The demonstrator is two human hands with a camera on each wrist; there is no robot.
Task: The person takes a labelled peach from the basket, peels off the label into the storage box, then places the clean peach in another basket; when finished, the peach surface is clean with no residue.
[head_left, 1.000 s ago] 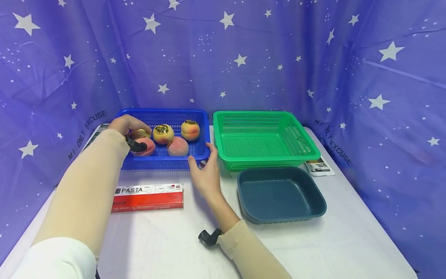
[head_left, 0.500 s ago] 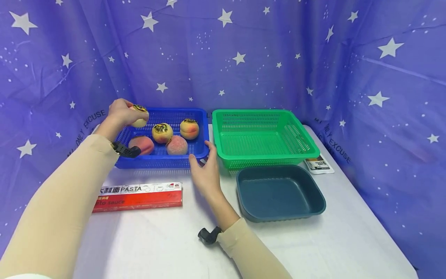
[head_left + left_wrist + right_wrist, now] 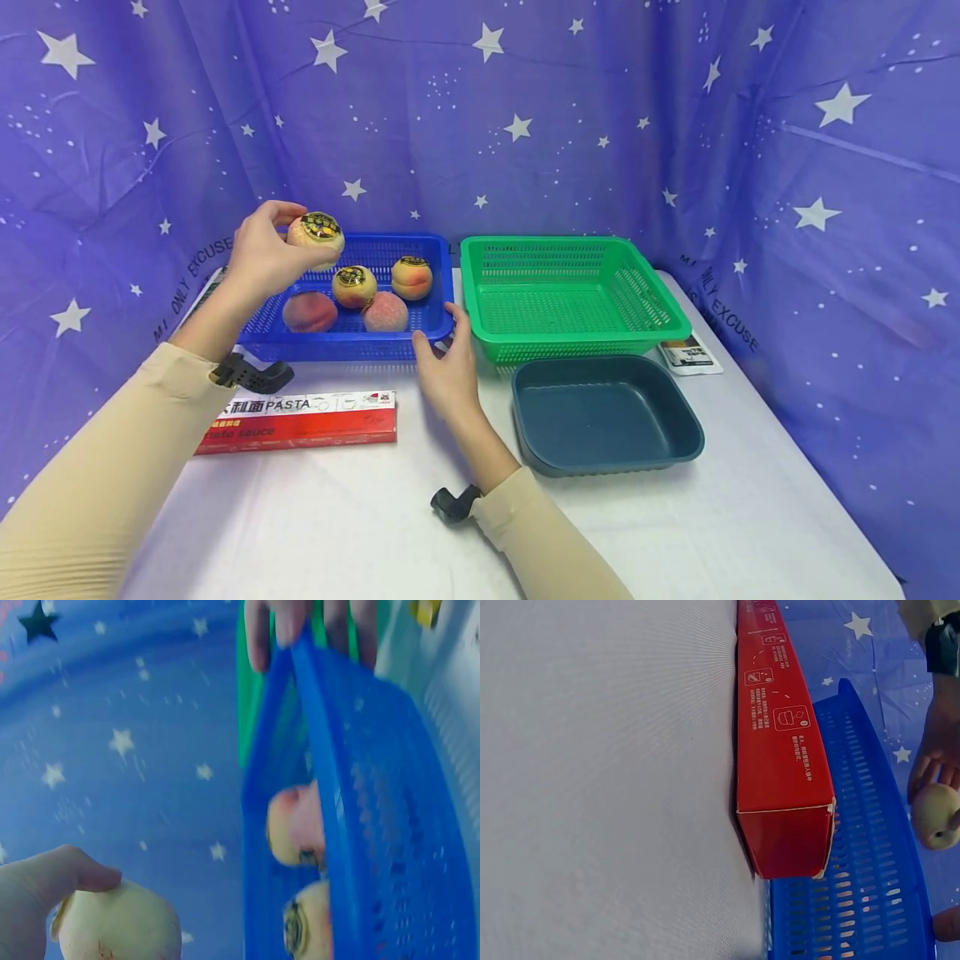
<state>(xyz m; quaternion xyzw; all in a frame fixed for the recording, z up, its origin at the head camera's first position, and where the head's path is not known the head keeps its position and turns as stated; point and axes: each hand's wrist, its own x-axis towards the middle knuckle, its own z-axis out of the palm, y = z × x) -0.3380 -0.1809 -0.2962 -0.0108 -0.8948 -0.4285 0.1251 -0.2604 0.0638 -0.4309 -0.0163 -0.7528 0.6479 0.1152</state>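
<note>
My left hand (image 3: 258,250) grips a pale yellow peach (image 3: 317,240) with a black and gold label, above the left part of a blue basket (image 3: 341,338). The same peach (image 3: 124,926) shows at the bottom of the left wrist view, under a thumb. Several other peaches lie in the basket: a pink-red peach (image 3: 310,312), a fuzzy pink peach (image 3: 386,313) and two labelled yellow ones. My right hand (image 3: 450,379) holds the basket's front right corner, with fingers over the rim in the left wrist view.
Right of the blue basket stands a green basket (image 3: 566,340), with a dark teal tub (image 3: 607,417) in front of it. A red and white pasta box (image 3: 315,423) lies before the blue basket. A small packet (image 3: 688,358) sits partly beneath the green basket's right side.
My left hand has lifted the labelled peach out of the blue basket and brought it slightly right and nearer. My right hand has stayed at the basket's corner.
</note>
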